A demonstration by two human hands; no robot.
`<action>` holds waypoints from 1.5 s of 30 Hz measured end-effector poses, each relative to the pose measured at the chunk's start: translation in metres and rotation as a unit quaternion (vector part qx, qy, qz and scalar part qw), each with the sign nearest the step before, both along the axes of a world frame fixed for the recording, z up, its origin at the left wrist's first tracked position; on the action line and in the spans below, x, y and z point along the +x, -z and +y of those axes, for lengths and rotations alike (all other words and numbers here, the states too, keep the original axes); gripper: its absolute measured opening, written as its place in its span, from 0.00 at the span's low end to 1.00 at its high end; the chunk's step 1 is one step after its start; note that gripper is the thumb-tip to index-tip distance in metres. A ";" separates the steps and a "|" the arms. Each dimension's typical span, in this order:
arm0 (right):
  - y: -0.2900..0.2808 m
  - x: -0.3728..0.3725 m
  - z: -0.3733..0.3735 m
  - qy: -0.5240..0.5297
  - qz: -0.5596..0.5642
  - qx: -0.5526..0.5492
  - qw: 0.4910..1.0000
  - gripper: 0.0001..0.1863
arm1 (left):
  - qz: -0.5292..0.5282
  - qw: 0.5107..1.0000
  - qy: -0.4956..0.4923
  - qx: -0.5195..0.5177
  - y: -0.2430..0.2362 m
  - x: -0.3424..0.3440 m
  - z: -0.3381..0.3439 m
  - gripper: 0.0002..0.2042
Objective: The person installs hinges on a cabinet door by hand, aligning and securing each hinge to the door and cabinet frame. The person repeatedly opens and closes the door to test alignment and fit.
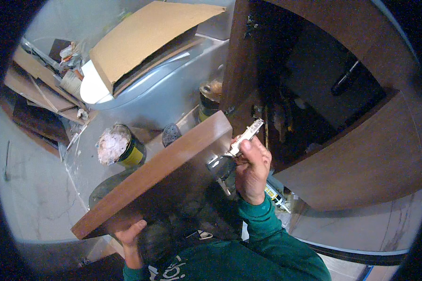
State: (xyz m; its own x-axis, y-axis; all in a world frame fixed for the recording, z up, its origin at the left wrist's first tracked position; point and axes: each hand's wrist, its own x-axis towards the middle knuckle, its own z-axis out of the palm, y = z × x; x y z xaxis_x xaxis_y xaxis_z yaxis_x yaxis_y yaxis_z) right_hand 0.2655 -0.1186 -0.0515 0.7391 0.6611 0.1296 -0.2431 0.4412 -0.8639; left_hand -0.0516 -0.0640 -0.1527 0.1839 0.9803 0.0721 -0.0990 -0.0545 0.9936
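Seemingly for support, the left hand (130,233) clamps the brown cabinet door (161,175) low, letting the right hand's (253,172) fingers pinch the metal hinge (248,134) at its upper end.

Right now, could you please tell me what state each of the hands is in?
Left hand: closed, holding the brown panel near its lower end.
Right hand: closed, pinching the metal hinge.

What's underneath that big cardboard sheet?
Under the cardboard sheet, a brown strip and a white rounded piece peek out; whatever lies farther beneath is covered.
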 end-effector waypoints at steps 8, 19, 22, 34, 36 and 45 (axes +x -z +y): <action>-0.001 0.012 -0.018 -0.013 -0.086 -0.033 0.996 0.15 | 0.034 0.999 0.020 -0.001 0.006 -0.005 -0.023 0.22; 0.009 0.008 -0.010 -0.105 -0.060 0.060 0.991 0.48 | -0.026 1.000 0.011 0.012 -0.023 0.014 -0.003 0.19; 0.009 0.009 0.002 -0.047 -0.081 0.041 0.995 0.46 | -0.001 1.000 0.009 0.023 -0.038 0.022 0.005 0.19; -0.021 0.054 0.056 -0.010 -0.090 0.151 0.984 0.33 | 0.010 0.995 -0.036 0.091 -0.115 0.081 0.033 0.27; -0.026 0.062 0.068 0.010 -0.110 0.150 0.983 0.32 | 0.019 0.987 -0.055 0.147 -0.118 0.083 0.042 0.29; -0.048 0.086 0.092 0.001 -0.148 0.167 0.975 0.24 | -0.084 0.960 -0.057 0.260 -0.136 0.118 0.062 0.36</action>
